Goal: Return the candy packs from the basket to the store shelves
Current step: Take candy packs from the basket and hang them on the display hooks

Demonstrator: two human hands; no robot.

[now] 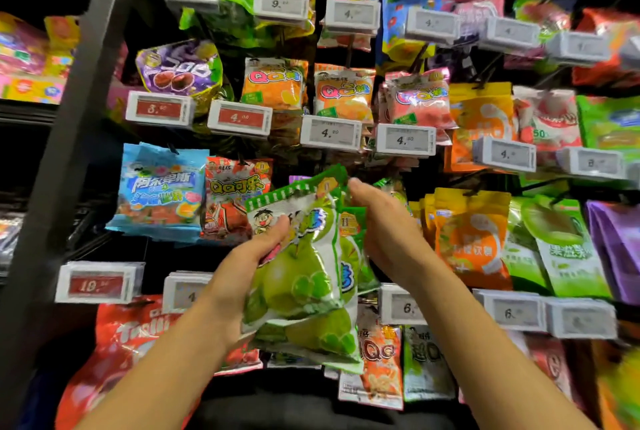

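Left grip (256, 249) clutches green packs (304, 277) by their left edge, thumb on front; right grip (377, 221) pinches their top right corner, just above the left grip, before the hooks

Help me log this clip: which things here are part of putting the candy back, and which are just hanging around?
In the job:
- green apple candy packs
- left hand, gripping the packs
- right hand, at the packs' top edge

Just there:
- blue candy bag
- orange candy bags
- price tag
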